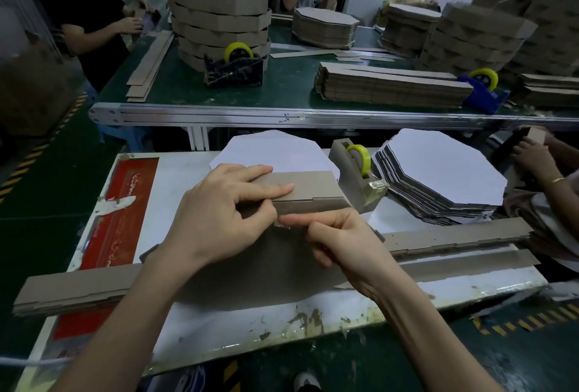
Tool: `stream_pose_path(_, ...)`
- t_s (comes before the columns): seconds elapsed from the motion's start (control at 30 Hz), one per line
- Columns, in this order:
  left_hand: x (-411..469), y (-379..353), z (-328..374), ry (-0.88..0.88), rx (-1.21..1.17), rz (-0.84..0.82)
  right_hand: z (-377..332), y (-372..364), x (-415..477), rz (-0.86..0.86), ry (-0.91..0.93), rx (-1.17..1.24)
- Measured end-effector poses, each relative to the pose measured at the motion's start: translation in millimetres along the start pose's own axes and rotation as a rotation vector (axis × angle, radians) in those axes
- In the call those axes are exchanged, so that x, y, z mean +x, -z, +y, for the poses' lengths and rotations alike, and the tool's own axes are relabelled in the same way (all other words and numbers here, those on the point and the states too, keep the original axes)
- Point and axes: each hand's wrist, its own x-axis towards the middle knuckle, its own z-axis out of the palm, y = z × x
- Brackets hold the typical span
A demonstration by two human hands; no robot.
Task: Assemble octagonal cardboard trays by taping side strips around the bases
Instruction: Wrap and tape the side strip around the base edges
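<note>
Left hand [225, 213] and right hand [338, 241] both pinch the cardboard strip [307, 184] with curled fingers, against the white base [266, 147] on the desk [175, 181]; the writing on the red sheet [125, 203] is unreadable.

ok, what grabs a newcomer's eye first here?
Dead centre, the left hand and right hand pinch a brown side strip above the white table. Just right sit a grey tape dispenser and a stack of white octagonal bases. Finished trays tower on the green conveyor behind.
</note>
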Motion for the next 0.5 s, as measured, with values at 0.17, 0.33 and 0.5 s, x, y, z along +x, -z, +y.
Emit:
stream_pose_path(0.17,6,-7,8,0.073,-0.037,0.106,3,2,1,-0.02,0.011,-0.027)
stream_pose_path(0.33,6,-9,5,0.034,-0.038,0.12,0,2,2,-0.015,0.02,-0.081)
stream_pose_path(0.5,4,-10,4,-0.03,0.0,0.122,-8,6,5,-0.044,0.004,-0.142)
